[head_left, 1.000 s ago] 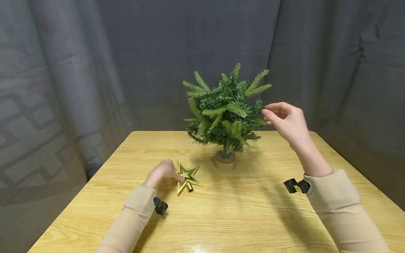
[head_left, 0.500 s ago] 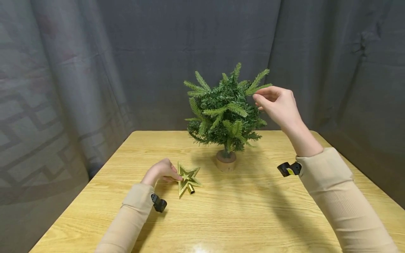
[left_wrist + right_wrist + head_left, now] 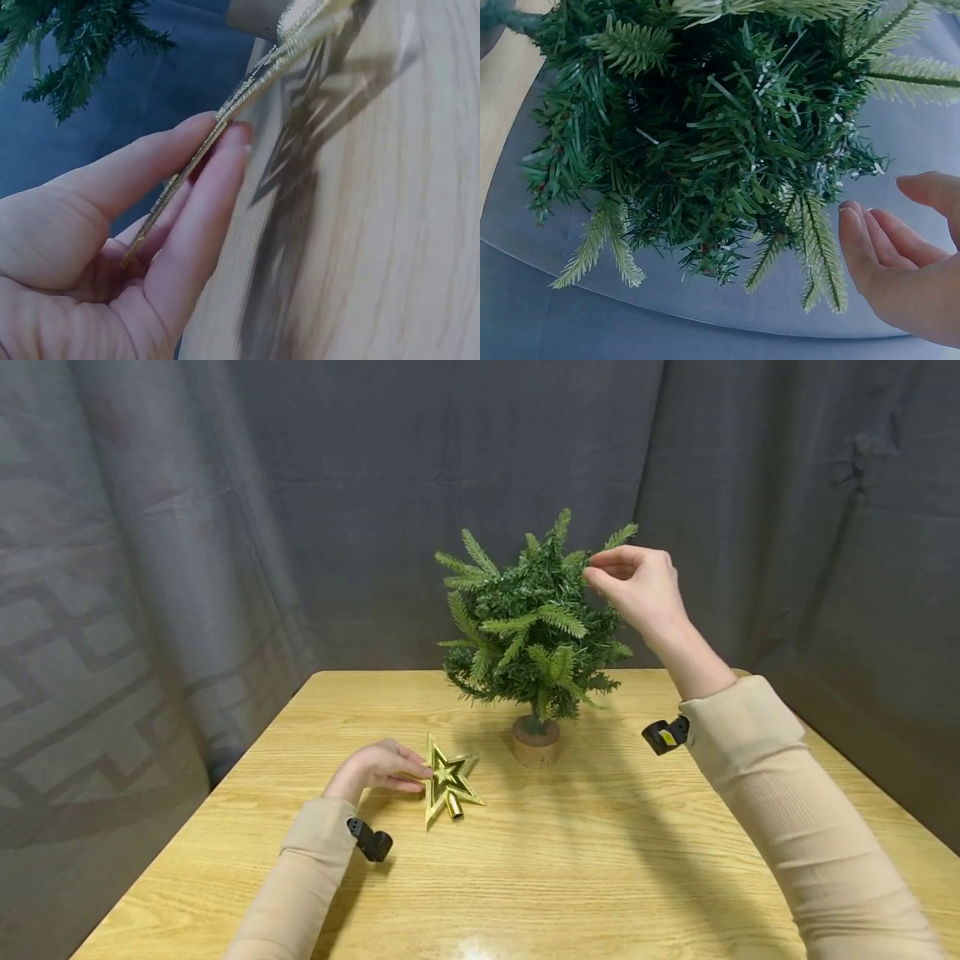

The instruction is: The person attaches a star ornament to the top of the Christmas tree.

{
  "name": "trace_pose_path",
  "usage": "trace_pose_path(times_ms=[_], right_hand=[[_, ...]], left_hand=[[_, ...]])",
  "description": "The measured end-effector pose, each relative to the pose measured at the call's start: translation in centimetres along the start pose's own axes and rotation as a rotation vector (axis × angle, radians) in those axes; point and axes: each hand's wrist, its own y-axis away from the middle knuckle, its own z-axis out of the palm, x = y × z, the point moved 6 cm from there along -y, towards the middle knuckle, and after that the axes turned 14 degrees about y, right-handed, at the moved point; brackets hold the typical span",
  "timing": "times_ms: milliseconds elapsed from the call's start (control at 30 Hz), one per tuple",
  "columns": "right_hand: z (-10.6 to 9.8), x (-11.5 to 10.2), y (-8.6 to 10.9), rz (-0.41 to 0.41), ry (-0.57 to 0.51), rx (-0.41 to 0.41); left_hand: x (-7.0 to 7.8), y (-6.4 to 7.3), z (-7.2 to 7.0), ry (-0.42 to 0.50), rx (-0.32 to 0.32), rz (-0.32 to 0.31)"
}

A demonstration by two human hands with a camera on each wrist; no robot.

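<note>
A gold star tree topper with a short tube at its bottom is pinched by my left hand, thumb on one face and fingers behind. In the left wrist view the star is seen edge-on, its held part lifted off the table. A small artificial Christmas tree stands upright on a round wooden base. Beside its upper right branches is my right hand. The right wrist view shows that hand with thumb and fingers apart, holding nothing, close to the light green sprigs.
Everything stands on a light wooden table. Grey curtains hang behind it and at both sides. Each wrist carries a small black camera, such as the one on the left wrist.
My right hand has risen and moved left along the tree's right side to its upper branches. My left hand has shifted slightly left, and the star has tilted up a little in its grip.
</note>
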Motion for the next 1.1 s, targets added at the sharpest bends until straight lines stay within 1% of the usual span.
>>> trace_pose_path(times_ms=[133,267,367,467,567,633,767,967,1100], right_hand=[[0.4,-0.3,-0.7,-0.021,0.033,0.021],[1.0,-0.7,-1.1,-0.043,0.045,0.004],[1.3,-1.0,-1.3,-0.059,0.047,-0.01],[1.4,-1.2,-1.5,-0.058,0.043,0.003],[1.3,-1.4,-1.7,-0.046,0.043,0.022],[1.3,-1.3,-1.9,-0.037,0.044,0.033],[1.5,-1.3,-2.3,-0.044,0.034,0.034],[2.0,-1.8,-2.7,-0.066,-0.009,0.004],[2.5,-1.9,-3.0,-0.058,-0.024,-0.022]], left_hand=[[0.2,0.0,-0.1,0.064,-0.034,0.009],[0.5,-0.1,-0.4,0.112,-0.05,0.03],[1.0,0.0,-0.8,0.154,-0.058,0.047],[1.7,0.3,-1.3,0.191,-0.066,0.054],[2.8,0.7,-1.7,0.201,-0.082,0.073],[3.5,1.1,-2.0,0.191,-0.102,0.091],[5.0,1.9,-2.9,0.194,-0.112,0.122],[7.7,3.6,-4.6,0.209,-0.09,0.189],[9.5,4.7,-5.7,0.214,-0.062,0.225]])
